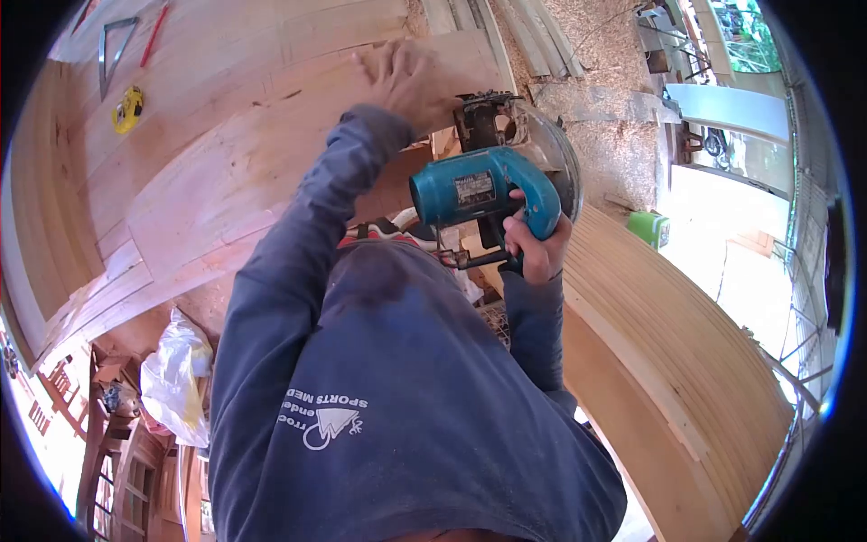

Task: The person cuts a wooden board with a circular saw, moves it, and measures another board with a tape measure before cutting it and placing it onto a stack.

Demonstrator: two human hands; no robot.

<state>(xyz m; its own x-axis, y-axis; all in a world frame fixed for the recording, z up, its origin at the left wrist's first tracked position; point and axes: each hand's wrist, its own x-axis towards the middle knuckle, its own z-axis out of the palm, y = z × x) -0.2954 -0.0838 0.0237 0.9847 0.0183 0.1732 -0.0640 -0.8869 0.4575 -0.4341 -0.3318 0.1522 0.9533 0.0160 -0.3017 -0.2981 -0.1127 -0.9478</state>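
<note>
At one o'clock, the saw [465, 188] sits in the closed grip of the right hand [539, 248] and, if it binds, could jerk toward the left hand [397, 88], spread on the board [262, 144] at twelve.

The saw [474, 188] is showing a teal body with a label on its motor housing, a dusty rounded guard and a dark base; it is resting in the right hand [535, 246], its base sitting by the board's end. The board [262, 154] is lying flat, pale and dark-flecked, under the left hand [395, 83]
</note>
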